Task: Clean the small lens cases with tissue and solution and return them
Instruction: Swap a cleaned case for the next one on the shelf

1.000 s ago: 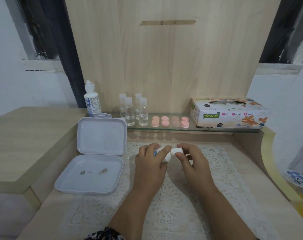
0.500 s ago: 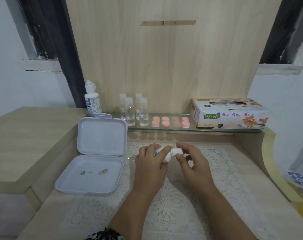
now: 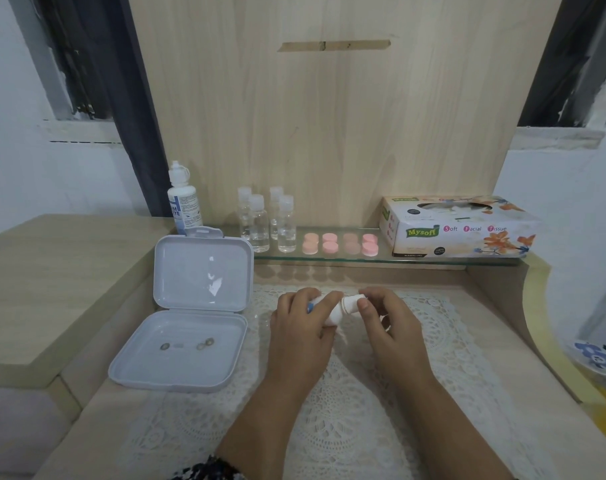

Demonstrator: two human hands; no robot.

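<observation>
My left hand (image 3: 301, 327) grips a small white solution bottle (image 3: 336, 311) lying sideways over the lace mat. My right hand (image 3: 384, 320) pinches the bottle's cap end (image 3: 353, 303) with thumb and fingertips. Several pink lens cases (image 3: 339, 243) sit in two rows on the glass shelf (image 3: 329, 259) behind my hands. A tissue box (image 3: 457, 228) stands at the right end of that shelf. An open white plastic case (image 3: 190, 313) lies to the left, with two small lenses (image 3: 185, 345) in its bottom half.
A taller solution bottle (image 3: 183, 199) and several small clear bottles (image 3: 266, 220) stand at the shelf's left end. A raised wooden ledge (image 3: 52, 271) borders the left. A white lace mat (image 3: 363, 393) covers the table under my arms.
Both hands stay on the small bottle in nearly the same place; the right fingers have shifted slightly on the cap end.
</observation>
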